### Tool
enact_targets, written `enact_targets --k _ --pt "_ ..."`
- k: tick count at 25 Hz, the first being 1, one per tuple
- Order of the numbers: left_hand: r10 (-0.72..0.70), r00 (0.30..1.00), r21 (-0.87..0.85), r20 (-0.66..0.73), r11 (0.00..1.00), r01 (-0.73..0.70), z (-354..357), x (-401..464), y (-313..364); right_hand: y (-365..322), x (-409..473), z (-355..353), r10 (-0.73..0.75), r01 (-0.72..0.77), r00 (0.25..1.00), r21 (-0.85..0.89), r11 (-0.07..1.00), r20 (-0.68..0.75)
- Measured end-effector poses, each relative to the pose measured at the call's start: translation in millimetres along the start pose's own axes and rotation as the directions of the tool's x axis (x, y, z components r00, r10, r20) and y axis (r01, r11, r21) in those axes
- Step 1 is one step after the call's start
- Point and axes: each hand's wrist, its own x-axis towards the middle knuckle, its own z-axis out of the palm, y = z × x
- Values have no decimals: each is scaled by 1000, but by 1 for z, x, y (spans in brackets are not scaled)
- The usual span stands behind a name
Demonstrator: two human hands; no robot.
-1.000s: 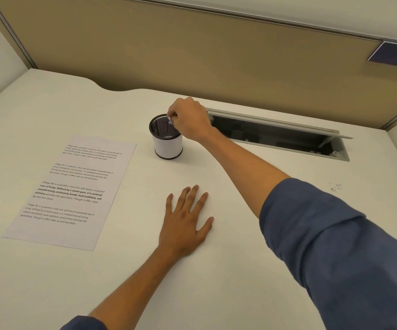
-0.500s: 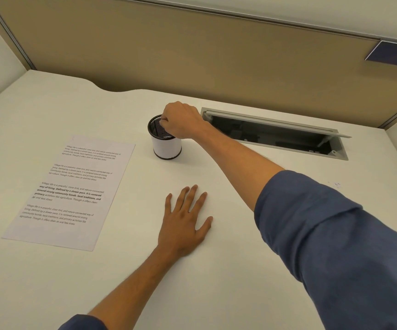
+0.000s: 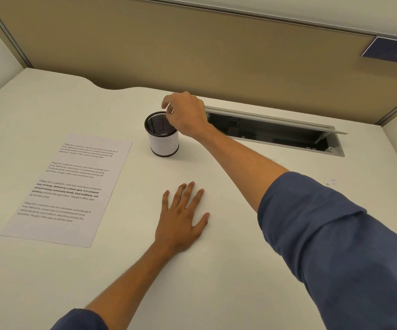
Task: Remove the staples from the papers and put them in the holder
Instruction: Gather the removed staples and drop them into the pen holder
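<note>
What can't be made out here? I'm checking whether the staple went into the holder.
Head view only:
- Right hand fingertips: curled over the holder; any staple there is too small to see.
- Holder's bottom: hidden by its dark mesh wall.
- Specks on the desk: too small to identify.

just one camera, worn on the person's head. it looks forward and down at the desk from close up, past both arms to the back wall.

The white desk bears a printed paper, a mesh holder and the flat left hand.
</note>
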Motion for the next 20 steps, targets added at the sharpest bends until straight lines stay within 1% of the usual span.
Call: enact_targets --k 4,6,8,11,13,15,17,20 --pt "0 1000 5 3 1000 0 -2 0 0 16 -22 -17 22 -9 997 174 985 -72" --pt "0 1000 16 -3 1000 0 -2 0 1 35 -45 -23 66 -41 992 227 973 -103" --pt "4 1000 16 -8 1000 -4 -2 -1 1 63 -77 -26 131 -104 987 254 962 -91" --pt "14 1000 33 -14 999 -13 -2 0 0 112 -138 -28 256 -242 967 260 935 -20" --pt "15 1000 48 -11 999 -14 -1 0 0 144 -179 -30 341 -344 939 182 921 48" --pt "15 1000 48 -22 999 -14 0 0 0 170 -215 -34 407 -417 902 46 908 143" --pt "15 1000 45 -24 999 -14 -1 -1 0 193 -244 -37 419 -402 883 -120 908 211" --pt "15 1000 54 -21 998 -14 -1 -1 0 226 -277 -34 422 -327 876 -356 875 232"
